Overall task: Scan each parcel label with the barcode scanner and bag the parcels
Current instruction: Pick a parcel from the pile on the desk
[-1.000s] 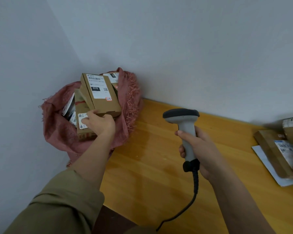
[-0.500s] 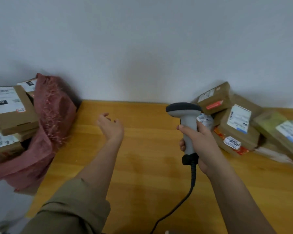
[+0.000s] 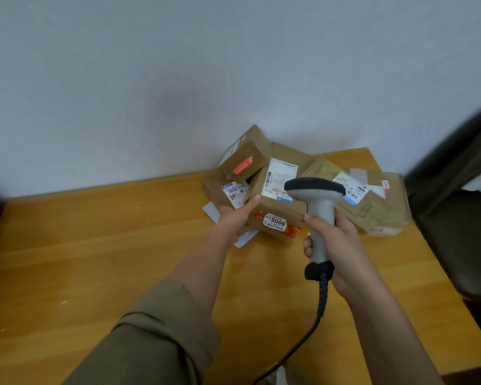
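since half a second ago the left hand (image 3: 235, 215) has travelled from the bare middle of the wooden table (image 3: 100, 245) over to the heap of parcels (image 3: 303, 190) by the wall, and the pink cloth bag has dropped out of sight at the left. its fingers are nearly straight, the thumb tip resting on the left face of the front parcel (image 3: 275, 209), the one with the "5006" sticker (image 3: 274, 221) just right of the thumb; whether the other fingers curl round anything behind it cannot be told. a white shipping label (image 3: 279, 177) sits on that parcel's top face, just beyond the thumb tip. a smaller box with a red sticker (image 3: 243, 159) perches above the fingertips, and a labelled box (image 3: 231, 191) lies directly beyond them. a white envelope (image 3: 214, 211) lies on the table under the hand. the right hand (image 3: 336, 245) is wrapped firmly round the grey handle of the barcode scanner (image 3: 318, 209), forefinger across its front, the dark head upright above the knuckles and in front of the heap. the black cable (image 3: 321, 298) trails from below the palm towards the near table edge. a wider taped box (image 3: 372, 201) lies beyond the right knuckles.
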`<state>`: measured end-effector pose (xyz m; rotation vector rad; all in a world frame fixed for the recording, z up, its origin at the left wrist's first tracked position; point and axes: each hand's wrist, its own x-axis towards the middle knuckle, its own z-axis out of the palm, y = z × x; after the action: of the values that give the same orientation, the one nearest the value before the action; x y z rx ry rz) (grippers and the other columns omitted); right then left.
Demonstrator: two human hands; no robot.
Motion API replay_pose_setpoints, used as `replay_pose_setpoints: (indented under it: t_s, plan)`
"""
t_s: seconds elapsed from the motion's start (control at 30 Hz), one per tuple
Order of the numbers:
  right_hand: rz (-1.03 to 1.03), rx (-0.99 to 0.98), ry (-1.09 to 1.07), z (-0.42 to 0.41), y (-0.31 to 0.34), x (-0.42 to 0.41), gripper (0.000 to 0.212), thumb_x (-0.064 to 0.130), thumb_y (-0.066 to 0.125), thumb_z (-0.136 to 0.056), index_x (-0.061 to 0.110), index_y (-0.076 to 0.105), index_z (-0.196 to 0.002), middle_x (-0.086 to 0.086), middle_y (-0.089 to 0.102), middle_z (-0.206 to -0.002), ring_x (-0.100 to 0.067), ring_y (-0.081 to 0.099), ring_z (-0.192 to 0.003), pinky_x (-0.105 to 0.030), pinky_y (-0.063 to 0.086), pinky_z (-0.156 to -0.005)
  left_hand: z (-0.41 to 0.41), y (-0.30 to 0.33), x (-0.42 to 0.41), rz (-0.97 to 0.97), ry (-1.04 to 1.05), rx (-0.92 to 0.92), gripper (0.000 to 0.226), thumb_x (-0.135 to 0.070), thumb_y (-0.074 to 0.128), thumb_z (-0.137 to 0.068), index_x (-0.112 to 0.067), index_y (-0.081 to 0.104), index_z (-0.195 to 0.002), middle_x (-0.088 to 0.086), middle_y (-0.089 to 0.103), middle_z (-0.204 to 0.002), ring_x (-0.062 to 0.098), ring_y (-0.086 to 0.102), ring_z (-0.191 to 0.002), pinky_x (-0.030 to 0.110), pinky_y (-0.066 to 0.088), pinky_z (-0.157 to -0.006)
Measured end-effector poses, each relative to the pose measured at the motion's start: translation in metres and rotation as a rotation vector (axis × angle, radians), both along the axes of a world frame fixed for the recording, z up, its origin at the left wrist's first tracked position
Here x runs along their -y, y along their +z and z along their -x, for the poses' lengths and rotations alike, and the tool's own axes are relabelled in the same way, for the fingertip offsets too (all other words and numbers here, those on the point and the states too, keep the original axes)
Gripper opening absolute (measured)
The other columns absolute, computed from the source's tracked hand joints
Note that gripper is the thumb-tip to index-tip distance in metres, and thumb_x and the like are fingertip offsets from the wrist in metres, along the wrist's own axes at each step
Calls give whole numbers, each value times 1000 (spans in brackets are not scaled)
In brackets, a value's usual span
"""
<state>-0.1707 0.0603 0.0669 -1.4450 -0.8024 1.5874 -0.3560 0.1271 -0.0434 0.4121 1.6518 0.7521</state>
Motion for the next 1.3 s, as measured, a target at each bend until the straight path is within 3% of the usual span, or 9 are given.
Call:
replay_pose_setpoints:
  t_s: [0.17, 0.3, 0.47, 0.53, 0.6, 0.83, 1.03, 1.2, 1.3]
  plan:
    - [34, -4, -5, -14, -5, -4, 21, 16, 64, -93, 14, 58, -114, -9, 63, -98, -11, 54, -50, -24, 46, -46, -17, -19, 0, 63, 77, -43, 138, -81, 77, -37, -29, 19, -151, 5, 34, -153, 30, 34, -139, 59, 26, -112]
    - [39, 4, 9, -15, -7, -4, 20, 14, 63, -94, 14, 58, -114, -10, 63, -99, -11, 54, -50, -24, 46, -47, -26, -19, -5, 73, 59, -206, 124, -87, 65, -44, -24, 35, -147, 7, 25, -149, 32, 32, -137, 52, 33, -111]
    - [51, 1, 12, -12, -13, -3, 19, 14, 63, -94, 15, 59, -113, -3, 65, -91, -13, 53, -50, -25, 46, -48, -33, -16, -15, 142, 133, 50, 115, -82, 71, -47, -21, 41, -140, 5, 50, -130, 27, 50, -118, 43, 46, -99]
    - [52, 8, 15, -10, -15, -2, 18, 14, 63, -94, 14, 60, -112, -2, 66, -89, -13, 53, -51, -25, 46, -48, -36, -15, -20, 141, 203, 141, 102, -70, 77, -59, -20, 39, -140, 4, 56, -120, 26, 55, -108, 41, 46, -94]
    - [52, 13, 15, -9, -17, -1, 17, 14, 64, -94, 14, 60, -111, -1, 66, -89, -13, 53, -51, -25, 46, -48, -40, -17, -24, 130, 293, 238, 95, -59, 81, -64, -21, 39, -139, 7, 58, -124, 29, 57, -111, 44, 46, -99]
    - [55, 11, 3, -10, -17, 1, 18, 15, 64, -94, 16, 59, -111, -7, 63, -96, -12, 54, -52, -25, 46, -49, -37, -29, -14, 38, 414, 194, 89, -50, 86, -59, -21, 43, -131, 10, 57, -125, 30, 62, -107, 46, 55, -91]
    - [39, -21, 24, 2, -15, -3, 20, 17, 66, -93, 21, 61, -112, -6, 64, -95, -12, 55, -52, -25, 47, -48, 25, -29, 26, -44, 373, 171, 73, -38, 85, -70, -16, 44, -126, 7, 62, -114, 26, 67, -97, 42, 60, -76]
    - [28, -38, 101, 29, -16, -2, 19, 18, 66, -93, 18, 61, -111, -7, 62, -89, -11, 56, -53, -25, 47, -49, 111, -22, 71, -102, 329, 34, 55, -34, 76, -81, -15, 52, -127, 1, 62, -107, 19, 62, -90, 29, 51, -64]
    - [39, -38, 158, 48, -16, 0, 19, 19, 66, -93, 18, 61, -111, -6, 60, -85, -11, 57, -53, -24, 48, -49, 156, -18, 102, -122, 295, -2, 51, -33, 72, -84, -16, 55, -129, 4, 63, -109, 23, 59, -93, 30, 49, -71]
